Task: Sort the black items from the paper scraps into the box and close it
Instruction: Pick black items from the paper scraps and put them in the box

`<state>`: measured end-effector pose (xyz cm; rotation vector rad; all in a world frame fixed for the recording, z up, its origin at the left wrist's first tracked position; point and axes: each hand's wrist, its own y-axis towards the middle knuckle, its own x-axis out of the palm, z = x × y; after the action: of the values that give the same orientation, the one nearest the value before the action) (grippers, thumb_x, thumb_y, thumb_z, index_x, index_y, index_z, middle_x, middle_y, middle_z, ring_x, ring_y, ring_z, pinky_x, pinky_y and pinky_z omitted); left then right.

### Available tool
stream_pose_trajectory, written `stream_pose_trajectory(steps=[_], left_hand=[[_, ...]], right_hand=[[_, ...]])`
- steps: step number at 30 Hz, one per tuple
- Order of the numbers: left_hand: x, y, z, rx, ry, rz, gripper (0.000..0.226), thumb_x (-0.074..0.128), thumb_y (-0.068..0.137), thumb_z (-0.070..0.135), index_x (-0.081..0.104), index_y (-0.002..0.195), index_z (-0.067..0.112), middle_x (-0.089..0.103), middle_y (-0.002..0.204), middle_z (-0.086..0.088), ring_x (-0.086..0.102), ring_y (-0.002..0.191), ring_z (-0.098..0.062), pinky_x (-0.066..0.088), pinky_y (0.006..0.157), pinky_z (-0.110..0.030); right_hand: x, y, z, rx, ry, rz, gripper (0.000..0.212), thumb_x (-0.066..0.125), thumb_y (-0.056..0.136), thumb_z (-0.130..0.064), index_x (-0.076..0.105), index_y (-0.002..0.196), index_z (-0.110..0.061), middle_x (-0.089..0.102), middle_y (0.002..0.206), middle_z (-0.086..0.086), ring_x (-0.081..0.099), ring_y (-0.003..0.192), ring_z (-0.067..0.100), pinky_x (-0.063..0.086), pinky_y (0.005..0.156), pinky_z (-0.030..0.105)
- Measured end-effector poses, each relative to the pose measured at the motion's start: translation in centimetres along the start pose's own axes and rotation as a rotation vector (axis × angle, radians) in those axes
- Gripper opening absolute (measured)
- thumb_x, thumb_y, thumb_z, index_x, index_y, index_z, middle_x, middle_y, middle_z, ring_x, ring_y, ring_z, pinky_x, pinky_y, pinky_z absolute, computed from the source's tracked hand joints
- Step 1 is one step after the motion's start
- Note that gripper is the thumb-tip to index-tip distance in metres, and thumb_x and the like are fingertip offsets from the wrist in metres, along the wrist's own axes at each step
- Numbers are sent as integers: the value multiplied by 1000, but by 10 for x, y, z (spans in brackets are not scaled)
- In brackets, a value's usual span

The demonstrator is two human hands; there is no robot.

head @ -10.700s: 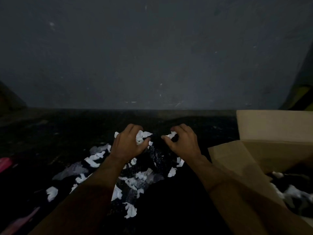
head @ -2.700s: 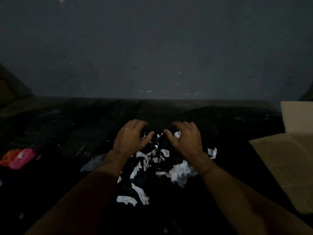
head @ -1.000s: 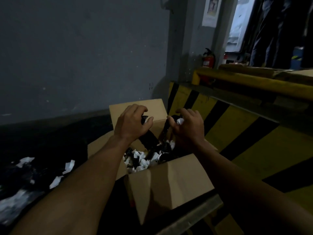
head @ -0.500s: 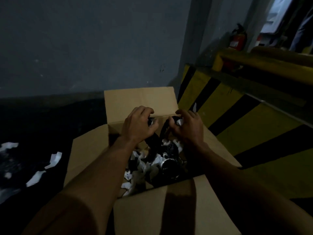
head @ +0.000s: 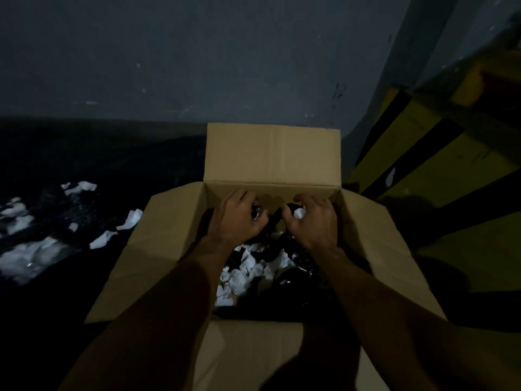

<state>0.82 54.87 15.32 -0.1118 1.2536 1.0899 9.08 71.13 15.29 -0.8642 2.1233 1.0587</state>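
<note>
An open cardboard box (head: 272, 156) stands in front of me with all its flaps spread out. Inside lies a heap of black items (head: 298, 273) mixed with white paper scraps (head: 242, 273). My left hand (head: 235, 218) and my right hand (head: 313, 221) are both inside the box near its far wall. Together they grip a bundle of black items (head: 275, 218) with a white scrap showing at the right thumb. The bundle's lower part is hidden behind my hands.
More white paper scraps (head: 25, 249) lie on the dark floor left of the box. A grey wall (head: 197, 60) rises behind it. A yellow-and-black striped barrier (head: 439, 165) runs along the right side, close to the right flap.
Earlier I gathered the bundle from the floor pile and carried it rightwards over the box. In the last half second both hands sank lower into the box toward its far wall.
</note>
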Motion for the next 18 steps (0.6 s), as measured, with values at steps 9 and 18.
stream_pose_trajectory(steps=[9,18], left_hand=[[25,-5,-2,-136,87,-139,43,54,80,47,58,105,13,60,104,-10,54,100,-30,50,79,-42],[44,2,-6,-84,136,-238,30,41,96,17,55,122,11,60,119,-11,55,105,-31,41,88,-38]], right_hand=[[27,-4,29,-3,-80,-121,43,49,79,-55,68,91,-19,67,96,5,56,96,34,45,78,39],[30,-3,33,49,-178,-219,30,47,91,-43,61,110,-25,51,130,2,35,122,29,31,100,48]])
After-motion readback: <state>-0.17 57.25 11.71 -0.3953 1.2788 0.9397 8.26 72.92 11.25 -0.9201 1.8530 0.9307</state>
